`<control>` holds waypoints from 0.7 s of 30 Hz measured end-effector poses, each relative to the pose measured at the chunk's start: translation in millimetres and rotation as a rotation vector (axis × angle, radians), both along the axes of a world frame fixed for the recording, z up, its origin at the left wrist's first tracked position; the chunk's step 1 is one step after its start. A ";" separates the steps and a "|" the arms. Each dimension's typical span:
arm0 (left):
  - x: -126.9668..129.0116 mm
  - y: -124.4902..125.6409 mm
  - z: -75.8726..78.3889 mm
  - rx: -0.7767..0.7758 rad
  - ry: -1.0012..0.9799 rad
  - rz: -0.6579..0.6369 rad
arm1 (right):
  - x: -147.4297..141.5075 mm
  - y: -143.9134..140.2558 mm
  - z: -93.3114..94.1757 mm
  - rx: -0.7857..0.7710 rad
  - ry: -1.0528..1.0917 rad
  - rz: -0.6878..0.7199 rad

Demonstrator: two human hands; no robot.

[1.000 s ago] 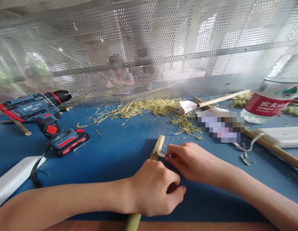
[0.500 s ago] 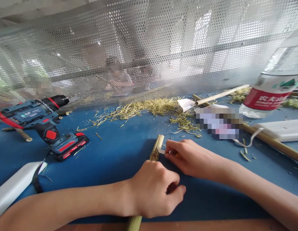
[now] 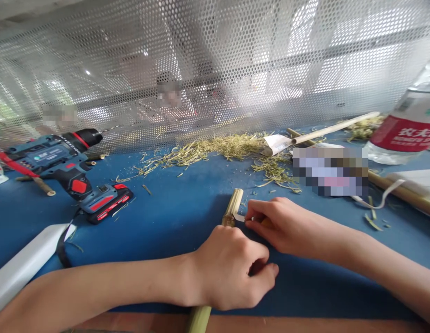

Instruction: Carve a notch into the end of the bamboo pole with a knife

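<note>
Bamboo stick held against a blue work table, as seen from the head. The left hand [image 3: 233, 270], at the lower centre of the frame, lies palm down and is curled around the bamboo stick [image 3: 234, 202], its thumb and forefinger bent with a small gap between them. The stick runs from the bottom edge, left of centre, under the hand to a bare end near the middle of the frame. The right hand [image 3: 280, 224], right of centre, is drawn into a loose fist, its fingers pinched on a thin pale blade [image 3: 239, 217]; a bit of yellow shows within the grip. The blade's tip meets the stick's right side at a ringed joint, just beyond the left hand.

Surroundings: the table [image 3: 166, 240] carries a cordless drill [image 3: 57, 157] at the left, near a white case [image 3: 27, 256] with a black strap [image 3: 63, 247]. A heap of stringy shavings [image 3: 221, 147] spreads across the upper middle, beside a piece of white paper [image 3: 279, 143] and a slender rod [image 3: 339, 127]. A bottle [image 3: 404, 132] with a red label stands at the right edge. A perforated metal screen [image 3: 228, 51] fills the top of the frame.
</note>
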State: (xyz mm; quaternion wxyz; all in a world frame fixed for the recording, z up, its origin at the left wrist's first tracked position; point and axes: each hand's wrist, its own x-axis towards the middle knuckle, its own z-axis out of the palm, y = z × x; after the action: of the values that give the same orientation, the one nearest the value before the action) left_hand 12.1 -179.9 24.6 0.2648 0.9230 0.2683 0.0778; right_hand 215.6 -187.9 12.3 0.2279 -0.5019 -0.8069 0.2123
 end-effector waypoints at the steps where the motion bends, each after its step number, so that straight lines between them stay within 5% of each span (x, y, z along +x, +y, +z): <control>1: -0.3 -0.4 0.2 -0.008 -0.001 -0.005 | -0.6 0.5 -0.9 0.014 -0.014 -0.016; 8: 0.2 -1.3 1.3 -0.009 0.005 0.001 | -0.9 3.4 -2.7 0.013 0.004 -0.071; 21: 1.2 1.0 -0.8 -0.011 0.019 -0.016 | 1.9 5.9 7.1 -0.040 0.086 0.058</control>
State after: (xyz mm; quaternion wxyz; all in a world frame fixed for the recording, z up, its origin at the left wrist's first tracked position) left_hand 13.3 -178.9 23.9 0.2680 0.9243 0.2638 0.0655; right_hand 217.6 -181.9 19.4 0.2458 -0.4732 -0.8062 0.2563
